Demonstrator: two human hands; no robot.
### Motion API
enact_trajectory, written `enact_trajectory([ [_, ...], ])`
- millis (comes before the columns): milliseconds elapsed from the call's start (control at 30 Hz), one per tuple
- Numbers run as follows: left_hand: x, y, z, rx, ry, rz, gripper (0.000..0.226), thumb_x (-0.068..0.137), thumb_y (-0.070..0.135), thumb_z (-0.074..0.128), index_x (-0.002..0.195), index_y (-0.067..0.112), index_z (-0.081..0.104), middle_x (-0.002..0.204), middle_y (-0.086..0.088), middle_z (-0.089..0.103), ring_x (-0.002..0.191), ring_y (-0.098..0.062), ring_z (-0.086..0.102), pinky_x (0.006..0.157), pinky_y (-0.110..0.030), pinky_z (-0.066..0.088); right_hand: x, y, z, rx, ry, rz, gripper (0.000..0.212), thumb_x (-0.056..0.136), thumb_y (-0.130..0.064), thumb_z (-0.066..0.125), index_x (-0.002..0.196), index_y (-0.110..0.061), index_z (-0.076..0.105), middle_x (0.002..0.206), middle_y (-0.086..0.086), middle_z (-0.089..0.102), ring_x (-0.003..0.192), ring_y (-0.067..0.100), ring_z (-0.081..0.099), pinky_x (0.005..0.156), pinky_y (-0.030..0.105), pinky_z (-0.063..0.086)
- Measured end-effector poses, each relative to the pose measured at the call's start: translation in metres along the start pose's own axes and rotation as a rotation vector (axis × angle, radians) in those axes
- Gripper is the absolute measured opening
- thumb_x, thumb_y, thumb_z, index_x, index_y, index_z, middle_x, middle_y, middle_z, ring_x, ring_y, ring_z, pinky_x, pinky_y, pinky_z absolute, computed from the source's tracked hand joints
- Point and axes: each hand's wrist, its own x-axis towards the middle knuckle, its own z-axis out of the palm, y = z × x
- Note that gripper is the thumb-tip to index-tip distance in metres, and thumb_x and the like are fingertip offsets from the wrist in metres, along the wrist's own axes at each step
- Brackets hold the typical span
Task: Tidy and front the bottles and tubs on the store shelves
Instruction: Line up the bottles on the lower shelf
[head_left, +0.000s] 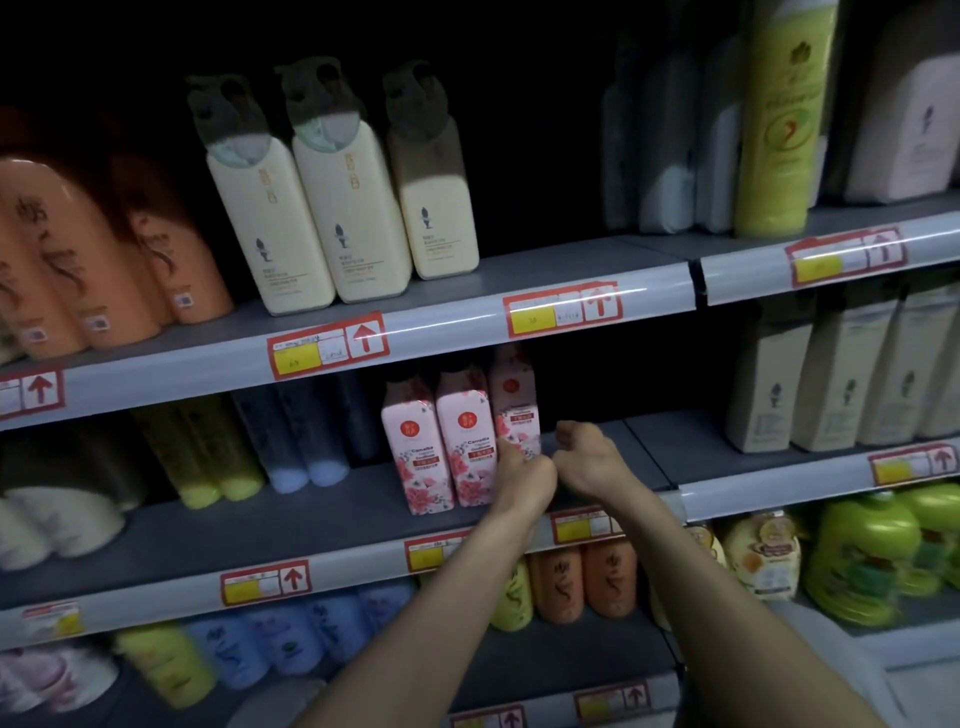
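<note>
Standing on the middle shelf (311, 519) are three pink floral bottles (465, 441), the rightmost bottle (511, 395) set back. The left hand (524, 475) curls round its lower part; the right hand (589, 457), fingers curled, sits just beside it, hold unclear.

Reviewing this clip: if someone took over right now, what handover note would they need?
Left hand: grips the rear pink bottle low down, on the middle shelf.
Right hand: fingers curled just right of that bottle; contact unclear.
Done: two pink bottles stand level near the shelf front.
Left: bring the rear one forward beside them, label out; other rows probably need fronting too.
</note>
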Motion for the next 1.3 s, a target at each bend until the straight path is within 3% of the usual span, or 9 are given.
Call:
enact_trajectory([
  [167, -0.006, 0.004, 0.004, 0.024, 0.036, 0.000, 0.085, 0.074, 0.022, 0.045, 0.156, 0.015, 0.024, 0.151, -0.011, 0.048, 0.138, -0.029, 0.047, 0.116, -0.046, 0.040, 0.009, 0.000, 0.001, 0.030, -0.025, -0.002, 0.061, 0.088, -0.014, 0.064, 0.148, -0.010, 0.054, 0.148, 0.014, 0.057, 0.140, 0.031, 0.051, 0.117, 0.037, 0.040],
  [233, -0.007, 0.002, 0.004, 0.043, 0.046, 0.014, 0.088, 0.070, 0.024, 0.045, 0.156, 0.017, 0.027, 0.150, -0.009, 0.050, 0.138, -0.028, 0.048, 0.116, -0.046, 0.041, 0.011, 0.002, 0.005, 0.035, -0.051, -0.010, 0.047, 0.084, -0.023, 0.069, 0.131, -0.018, 0.068, 0.130, 0.009, 0.070, 0.125, 0.029, 0.063, 0.109, 0.042, 0.050],
  [333, -0.009, 0.000, 0.004, 0.081, 0.027, 0.056, 0.078, 0.068, 0.020, 0.045, 0.146, 0.023, 0.046, 0.136, -0.002, 0.063, 0.129, -0.024, 0.057, 0.111, -0.044, 0.047, 0.013, 0.004, 0.006, 0.046, -0.043, -0.029, 0.037, 0.080, -0.026, 0.071, 0.116, -0.019, 0.073, 0.113, 0.006, 0.075, 0.109, 0.026, 0.070, 0.100, 0.040, 0.055],
  [500, 0.007, -0.006, 0.007, 0.147, -0.002, 0.058, 0.068, 0.072, 0.024, 0.049, 0.139, 0.032, 0.052, 0.126, 0.001, 0.068, 0.120, -0.023, 0.062, 0.106, -0.044, 0.051, 0.006, 0.003, 0.000, 0.058, 0.000, -0.054, 0.038, 0.086, -0.021, 0.070, 0.123, -0.018, 0.073, 0.116, 0.007, 0.075, 0.112, 0.024, 0.069, 0.097, 0.030, 0.053],
  [700, -0.005, -0.014, 0.004, 0.209, -0.032, 0.048, 0.077, 0.070, 0.022, 0.049, 0.146, 0.034, 0.044, 0.130, 0.003, 0.065, 0.122, -0.022, 0.060, 0.107, -0.044, 0.051, 0.001, 0.008, 0.000, -0.056, 0.005, -0.095, 0.036, 0.087, -0.010, 0.063, 0.121, -0.007, 0.074, 0.116, 0.012, 0.076, 0.115, 0.026, 0.069, 0.104, 0.036, 0.053],
  [900, -0.052, 0.005, -0.004, 0.174, -0.120, 0.067, 0.076, 0.067, 0.008, 0.046, 0.140, 0.027, 0.052, 0.124, 0.001, 0.066, 0.118, -0.021, 0.060, 0.105, -0.046, 0.051, -0.013, 0.016, -0.005, -0.125, -0.002, -0.151, 0.036, 0.081, -0.024, 0.070, 0.114, -0.010, 0.077, 0.110, 0.011, 0.079, 0.114, 0.026, 0.070, 0.102, 0.041, 0.055],
  [1033, -0.062, 0.003, -0.012, 0.141, -0.077, 0.056, 0.074, 0.065, 0.008, 0.045, 0.135, 0.031, 0.055, 0.123, 0.003, 0.067, 0.120, -0.022, 0.060, 0.105, -0.047, 0.051, -0.020, 0.017, -0.004, -0.144, -0.008, -0.175, 0.037, 0.079, -0.026, 0.073, 0.112, -0.012, 0.078, 0.111, 0.010, 0.079, 0.115, 0.025, 0.070, 0.100, 0.040, 0.055],
  [1200, -0.068, 0.007, -0.018, 0.129, -0.052, 0.051, 0.069, 0.062, 0.011, 0.047, 0.127, 0.033, 0.058, 0.116, 0.004, 0.069, 0.113, -0.019, 0.061, 0.102, -0.047, 0.053, -0.022, 0.016, 0.000, -0.130, -0.021, -0.169, 0.055, 0.066, -0.036, 0.070, 0.116, -0.014, 0.077, 0.112, 0.007, 0.078, 0.114, 0.022, 0.070, 0.101, 0.038, 0.056],
  [1300, -0.072, 0.008, -0.021, 0.127, -0.080, 0.052, 0.066, 0.067, 0.003, 0.052, 0.125, 0.035, 0.058, 0.114, 0.008, 0.068, 0.111, -0.015, 0.060, 0.099, -0.044, 0.054, -0.023, 0.014, 0.003, -0.135, -0.004, -0.175, 0.048, 0.071, -0.031, 0.074, 0.116, -0.014, 0.077, 0.111, 0.005, 0.079, 0.113, 0.020, 0.071, 0.101, 0.036, 0.056],
])
